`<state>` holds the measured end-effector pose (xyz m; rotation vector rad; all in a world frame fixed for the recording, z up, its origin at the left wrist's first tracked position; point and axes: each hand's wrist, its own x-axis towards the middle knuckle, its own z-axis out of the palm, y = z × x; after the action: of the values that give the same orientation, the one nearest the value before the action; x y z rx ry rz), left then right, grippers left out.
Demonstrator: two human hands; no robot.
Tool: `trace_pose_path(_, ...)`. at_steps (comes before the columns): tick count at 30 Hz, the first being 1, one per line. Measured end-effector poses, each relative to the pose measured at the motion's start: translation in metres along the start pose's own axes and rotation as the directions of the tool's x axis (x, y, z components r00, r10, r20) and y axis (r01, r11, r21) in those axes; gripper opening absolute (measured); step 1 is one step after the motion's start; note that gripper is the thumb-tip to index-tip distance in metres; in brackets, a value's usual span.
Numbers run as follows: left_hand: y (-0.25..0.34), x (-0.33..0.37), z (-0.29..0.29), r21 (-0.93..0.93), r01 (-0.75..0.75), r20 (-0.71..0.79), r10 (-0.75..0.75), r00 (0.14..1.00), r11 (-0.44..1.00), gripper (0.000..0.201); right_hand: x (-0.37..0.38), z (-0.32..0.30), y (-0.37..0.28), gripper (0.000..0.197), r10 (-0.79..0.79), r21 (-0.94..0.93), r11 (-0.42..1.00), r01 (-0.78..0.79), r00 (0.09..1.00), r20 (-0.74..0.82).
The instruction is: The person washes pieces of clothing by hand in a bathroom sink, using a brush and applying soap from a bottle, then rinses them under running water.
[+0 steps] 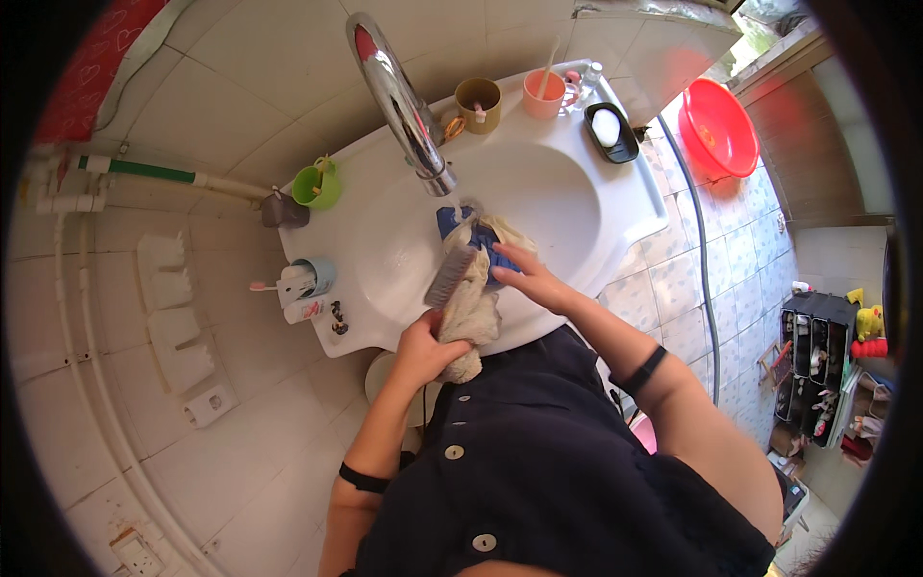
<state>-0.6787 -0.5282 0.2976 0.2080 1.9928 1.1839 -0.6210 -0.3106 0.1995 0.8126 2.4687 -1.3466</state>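
Note:
My left hand (pixel 423 354) is closed around the near end of a damp beige cloth piece (pixel 471 317) at the sink's front rim. A scrub brush (pixel 449 277) with greyish bristles lies along this cloth, its near end by my left fingers; whether they also grip it I cannot tell. My right hand (pixel 529 279) has its fingers stretched out and apart, beside a blue and cream fabric bundle (pixel 495 258), which looks like a work glove. The bundle lies in the white washbasin (pixel 567 207) below the chrome faucet (pixel 399 106), from which water runs onto it.
Along the basin's back edge stand a brown cup (pixel 478 104), a pink cup (pixel 544 94) and a black soap dish (pixel 611 133) with white soap. A green cup (pixel 316 186) and a light blue cup (pixel 310 277) stand at left. A red basin (pixel 717 130) and a grey hose (pixel 707 288) lie right.

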Motion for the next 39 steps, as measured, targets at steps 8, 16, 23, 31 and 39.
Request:
trace_pose_path(8,0.056,0.037,0.060,0.001,-0.214,0.411,0.195,0.891,0.977,0.059,-0.085,-0.082,0.013,0.052,-0.250,0.118,0.957,0.264,0.961,-0.117)
trace_pose_path(16,0.024,0.046,0.048,-0.157,-0.410,0.291,0.439,0.850,0.898,0.052,-0.072,-0.134,0.077,0.045,-0.170,-0.312,0.950,0.005,0.845,-0.507)
trace_pose_path(23,-0.058,-0.001,-0.032,0.172,-0.097,0.058,0.088,0.994,0.980,0.032,-0.060,-0.105,0.049,0.067,-0.343,-0.721,0.689,-0.070,0.845,-0.410)
trace_pose_path(31,-0.066,0.000,-0.007,-0.270,-0.260,-0.078,0.248,0.966,0.927,0.063,-0.056,0.009,-0.064,0.066,-0.116,0.367,0.914,-0.170,0.760,0.640)
trace_pose_path(39,-0.052,0.011,0.000,-0.068,-0.463,-0.161,0.448,0.879,0.884,0.070,-0.053,0.051,-0.106,0.031,-0.208,0.777,0.437,-0.454,0.789,0.578)
